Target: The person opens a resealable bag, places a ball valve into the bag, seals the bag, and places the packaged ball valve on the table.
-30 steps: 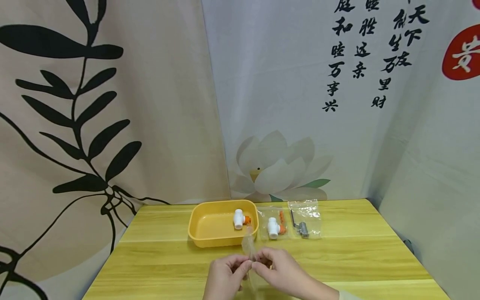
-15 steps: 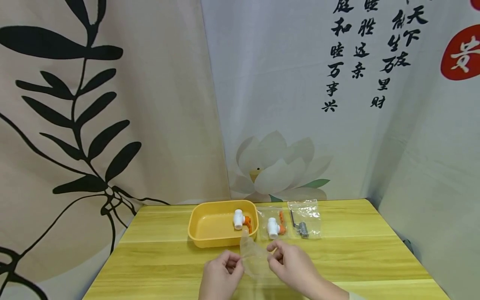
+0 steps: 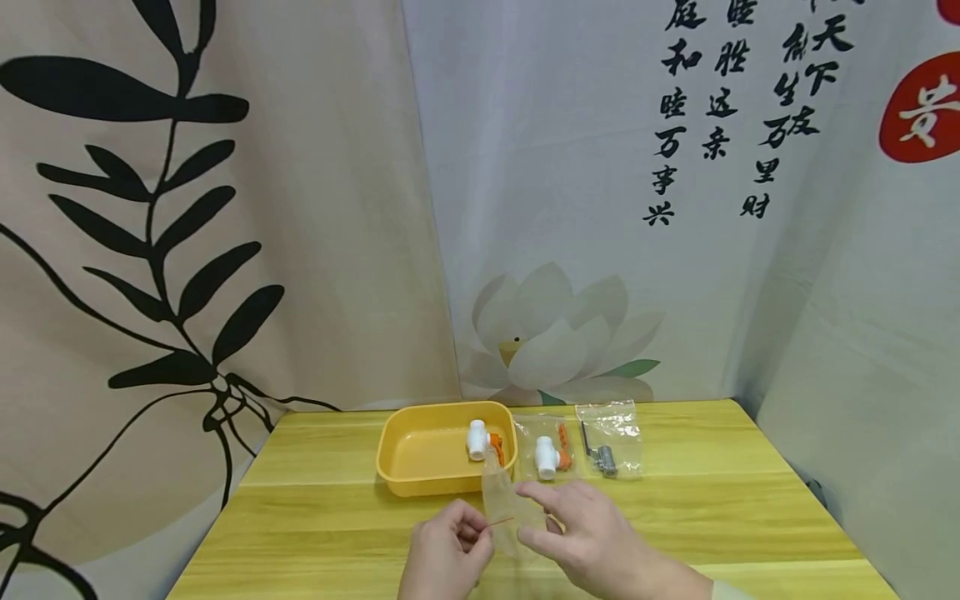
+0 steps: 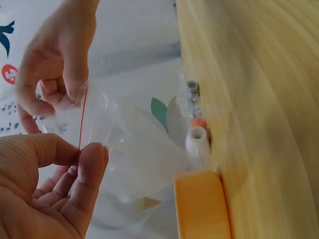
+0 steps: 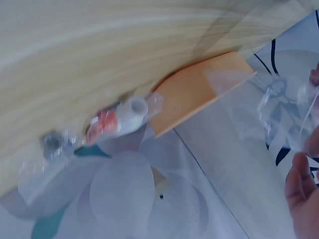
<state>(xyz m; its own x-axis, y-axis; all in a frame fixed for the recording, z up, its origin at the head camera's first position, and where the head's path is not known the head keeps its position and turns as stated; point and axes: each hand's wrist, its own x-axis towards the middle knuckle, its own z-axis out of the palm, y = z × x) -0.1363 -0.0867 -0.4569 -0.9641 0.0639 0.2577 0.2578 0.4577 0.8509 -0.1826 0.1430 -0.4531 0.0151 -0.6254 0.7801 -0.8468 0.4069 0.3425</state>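
A clear zip-lock bag [image 3: 498,500] with a red seal line [image 4: 83,119] is stretched between my two hands. My left hand [image 3: 447,550] pinches one side of its mouth between thumb and forefinger. My right hand [image 3: 592,533] holds the other end of the seal by the thumb, its forefinger stretched out; a curled finger behind the thumb is partly hidden. The bag looks flat, and nothing shows inside it. Its far end hangs by the front corner of the yellow tray [image 3: 405,485], where a white pipe fitting [image 3: 477,439] with an orange part lies.
Right of the tray, a clear bag holds another white fitting [image 3: 546,457] with orange parts. Beside it, a second clear bag [image 3: 626,433] holds a black L-shaped key and a grey cylindrical part [image 3: 606,460]. All rest on a wood-grain table [image 3: 315,517], with a printed curtain behind.
My hands were together at the bag's mouth, then drew apart and spread it. Now my right forefinger is straighter and the red seal shows between the hands. Tray and bagged parts stay put.
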